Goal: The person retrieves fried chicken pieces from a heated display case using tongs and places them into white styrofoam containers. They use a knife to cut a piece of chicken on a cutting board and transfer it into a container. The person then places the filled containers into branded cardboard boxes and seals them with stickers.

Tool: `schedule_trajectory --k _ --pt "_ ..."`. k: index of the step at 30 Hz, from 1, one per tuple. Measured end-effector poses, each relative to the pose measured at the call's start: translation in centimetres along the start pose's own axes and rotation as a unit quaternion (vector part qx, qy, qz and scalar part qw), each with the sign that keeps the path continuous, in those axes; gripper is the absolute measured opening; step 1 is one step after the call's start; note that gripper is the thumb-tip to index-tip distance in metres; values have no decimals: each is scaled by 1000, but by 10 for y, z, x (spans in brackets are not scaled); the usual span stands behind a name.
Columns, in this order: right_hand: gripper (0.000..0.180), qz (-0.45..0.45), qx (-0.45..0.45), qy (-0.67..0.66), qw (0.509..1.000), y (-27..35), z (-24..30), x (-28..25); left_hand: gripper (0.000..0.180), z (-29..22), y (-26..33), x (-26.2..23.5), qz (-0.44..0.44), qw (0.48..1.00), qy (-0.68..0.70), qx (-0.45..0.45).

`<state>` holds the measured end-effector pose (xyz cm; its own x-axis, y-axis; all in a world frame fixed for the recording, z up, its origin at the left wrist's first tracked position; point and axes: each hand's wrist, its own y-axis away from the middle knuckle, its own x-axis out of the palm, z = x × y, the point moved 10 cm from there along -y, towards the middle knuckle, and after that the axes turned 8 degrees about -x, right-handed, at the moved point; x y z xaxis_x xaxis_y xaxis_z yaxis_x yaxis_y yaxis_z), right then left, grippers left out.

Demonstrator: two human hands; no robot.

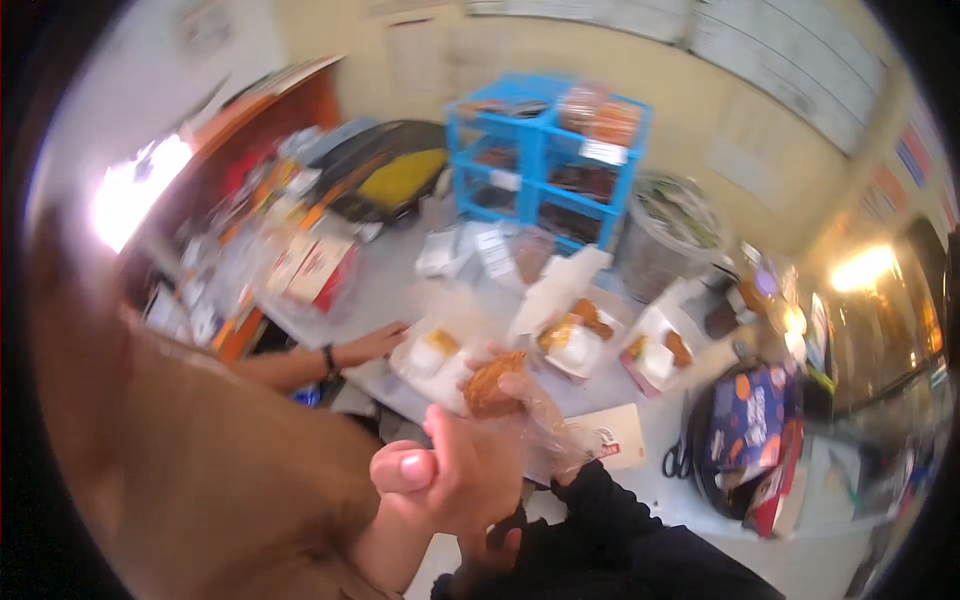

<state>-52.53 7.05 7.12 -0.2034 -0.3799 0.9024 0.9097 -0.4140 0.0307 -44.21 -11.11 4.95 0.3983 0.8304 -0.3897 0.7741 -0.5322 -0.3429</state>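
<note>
My right hand (pixel 540 415), in a clear plastic glove below a black cuff, grips a large piece of golden breaded fried chicken (pixel 493 386). The chicken is above an open white meal box (pixel 415 372), which holds a white bundle and something yellow. What seems to be my left hand (pixel 485 562) is low by my black clothes, mostly covered, its fingers unclear. Another person in brown stands at left. One of that person's hands (pixel 378 342), with a dark wristband, reaches to the box; the other hand (pixel 450 475), blurred, is curled in front of me.
Two more open boxes with fried chicken, a middle box (pixel 580 350) and a right box (pixel 662 358), stand on the table. Behind are a blue shelf rack (pixel 545 150) and a clear tub (pixel 665 235). Black-handled scissors (pixel 677 460) lie near a purple patterned package (pixel 748 415).
</note>
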Motion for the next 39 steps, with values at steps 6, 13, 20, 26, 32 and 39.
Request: schedule_trajectory --k 6,13,20,26,32,39 --pt "56 -25 -66 -67 995 106 69 -29 26 -52 7 34 106 989 85 61" --pt "65 -66 -254 9 965 340 209 -58 23 -166 86 135 138 949 165 230" --pt "62 -228 -499 38 835 649 349 -147 19 -311 255 340 335 848 327 250" --pt "51 -279 -661 26 696 838 459 -223 38 -441 351 461 473 748 307 349" --pt "42 -285 -670 25 685 917 580 -275 51 -519 348 615 399 781 274 395" --pt "50 -97 -602 -101 787 981 747 -325 44 -717 352 890 455 768 297 338"
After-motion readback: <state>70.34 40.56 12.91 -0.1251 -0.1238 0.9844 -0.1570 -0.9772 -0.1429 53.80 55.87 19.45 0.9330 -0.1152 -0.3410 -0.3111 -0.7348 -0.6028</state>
